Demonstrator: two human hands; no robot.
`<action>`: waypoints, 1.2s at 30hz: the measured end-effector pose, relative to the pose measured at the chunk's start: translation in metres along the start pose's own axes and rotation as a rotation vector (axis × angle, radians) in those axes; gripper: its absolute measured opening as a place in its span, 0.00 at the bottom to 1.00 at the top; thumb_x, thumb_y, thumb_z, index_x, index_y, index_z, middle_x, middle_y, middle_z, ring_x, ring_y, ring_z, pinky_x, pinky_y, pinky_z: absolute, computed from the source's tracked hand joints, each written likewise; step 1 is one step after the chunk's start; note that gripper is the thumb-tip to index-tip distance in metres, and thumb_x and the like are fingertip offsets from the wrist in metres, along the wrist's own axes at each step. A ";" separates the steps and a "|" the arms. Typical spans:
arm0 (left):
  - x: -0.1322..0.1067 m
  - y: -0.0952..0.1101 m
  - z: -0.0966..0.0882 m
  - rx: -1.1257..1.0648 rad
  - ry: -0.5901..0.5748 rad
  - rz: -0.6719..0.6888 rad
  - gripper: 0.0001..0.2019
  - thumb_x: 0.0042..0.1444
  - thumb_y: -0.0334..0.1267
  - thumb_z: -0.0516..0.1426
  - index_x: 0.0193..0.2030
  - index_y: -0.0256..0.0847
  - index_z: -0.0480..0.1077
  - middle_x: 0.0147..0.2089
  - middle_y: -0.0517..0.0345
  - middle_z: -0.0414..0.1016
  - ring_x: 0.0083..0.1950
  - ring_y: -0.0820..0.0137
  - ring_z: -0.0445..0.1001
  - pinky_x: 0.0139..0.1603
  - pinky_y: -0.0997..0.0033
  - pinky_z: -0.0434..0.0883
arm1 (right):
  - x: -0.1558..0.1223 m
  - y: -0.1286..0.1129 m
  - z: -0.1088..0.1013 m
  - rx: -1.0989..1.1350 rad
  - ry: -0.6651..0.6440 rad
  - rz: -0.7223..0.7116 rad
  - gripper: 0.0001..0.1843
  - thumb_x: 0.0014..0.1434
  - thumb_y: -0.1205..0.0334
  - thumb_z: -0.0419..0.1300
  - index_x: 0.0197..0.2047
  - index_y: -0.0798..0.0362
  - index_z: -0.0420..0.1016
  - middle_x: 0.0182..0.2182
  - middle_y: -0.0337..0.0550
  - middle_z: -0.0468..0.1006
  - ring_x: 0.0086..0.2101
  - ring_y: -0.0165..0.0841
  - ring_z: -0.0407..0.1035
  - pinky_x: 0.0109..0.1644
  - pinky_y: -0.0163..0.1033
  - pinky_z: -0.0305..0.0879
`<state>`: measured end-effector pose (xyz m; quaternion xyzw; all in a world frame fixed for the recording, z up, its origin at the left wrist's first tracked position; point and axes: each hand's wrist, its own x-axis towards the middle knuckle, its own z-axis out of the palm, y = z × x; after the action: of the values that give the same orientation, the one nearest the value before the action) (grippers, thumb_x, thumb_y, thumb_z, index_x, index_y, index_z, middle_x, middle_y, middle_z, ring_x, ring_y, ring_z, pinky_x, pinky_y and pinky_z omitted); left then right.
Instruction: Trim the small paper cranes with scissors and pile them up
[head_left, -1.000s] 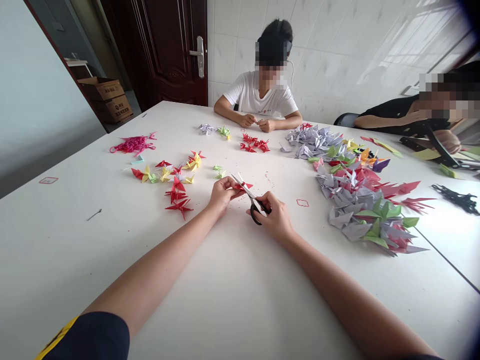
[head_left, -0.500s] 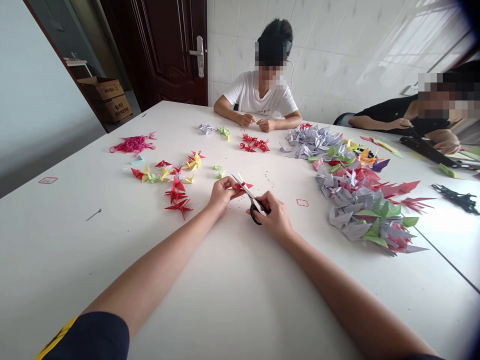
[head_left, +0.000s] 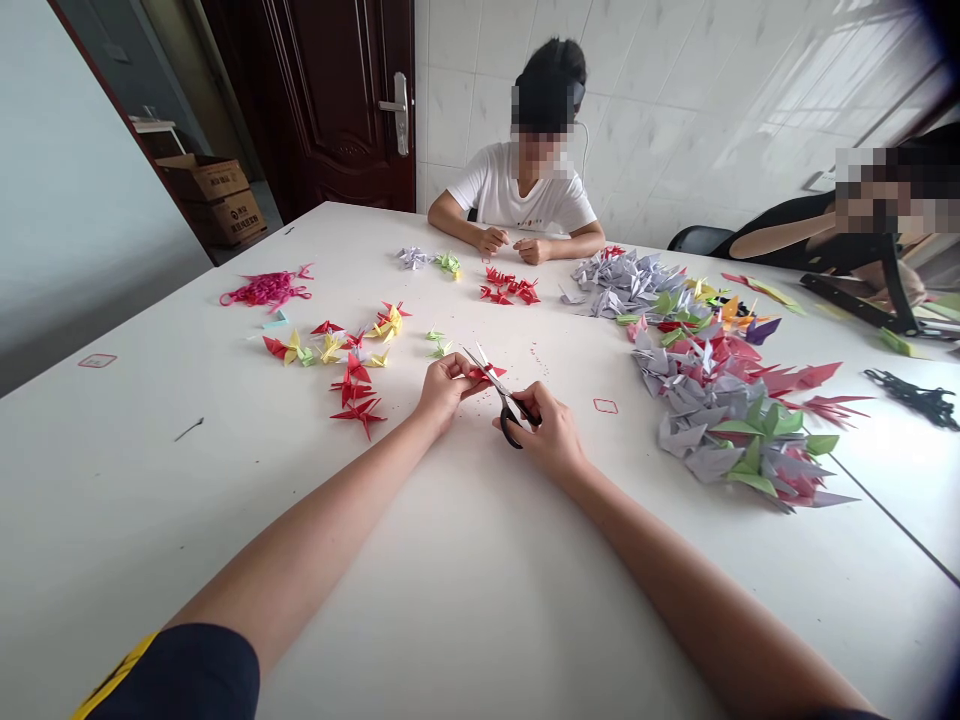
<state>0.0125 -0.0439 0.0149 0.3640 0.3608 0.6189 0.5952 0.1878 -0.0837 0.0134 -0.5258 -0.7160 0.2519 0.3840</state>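
Craft workroom, shared white table (head_left: 450,580), heaped folded paper (head_left: 712,400), tiled wall (head_left: 645,110)

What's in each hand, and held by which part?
Right hand: scissors, by the black handles. Left hand: a small red paper piece, pinched at its left end.

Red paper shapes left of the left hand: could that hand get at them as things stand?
Probably not without letting go: the left hand holds a red paper piece at the scissors, though the way to the shapes looks open.
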 end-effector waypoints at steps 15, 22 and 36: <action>0.015 0.001 -0.012 -0.107 0.223 0.094 0.12 0.41 0.20 0.56 0.28 0.38 0.59 0.28 0.64 0.70 0.31 0.76 0.75 0.36 0.77 0.68 | -0.001 0.002 -0.003 0.240 -0.032 0.054 0.10 0.47 0.63 0.63 0.35 0.49 0.68 0.25 0.36 0.77 0.25 0.30 0.62 0.31 0.37 0.58; 0.015 0.000 -0.011 -0.136 0.241 0.090 0.14 0.39 0.17 0.54 0.29 0.39 0.60 0.26 0.66 0.67 0.29 0.78 0.71 0.35 0.77 0.66 | -0.001 0.006 0.000 0.170 -0.036 0.000 0.08 0.46 0.62 0.63 0.32 0.50 0.72 0.24 0.36 0.75 0.24 0.29 0.58 0.30 0.36 0.57; 0.016 0.001 -0.011 -0.122 0.237 0.084 0.14 0.38 0.18 0.55 0.29 0.40 0.59 0.27 0.67 0.65 0.30 0.78 0.71 0.36 0.76 0.66 | -0.002 0.005 -0.001 0.172 -0.056 0.020 0.07 0.47 0.62 0.62 0.33 0.49 0.72 0.27 0.39 0.81 0.24 0.30 0.60 0.31 0.38 0.59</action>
<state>0.0018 -0.0285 0.0104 0.2663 0.3748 0.7026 0.5432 0.1916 -0.0841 0.0094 -0.4907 -0.6969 0.3309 0.4049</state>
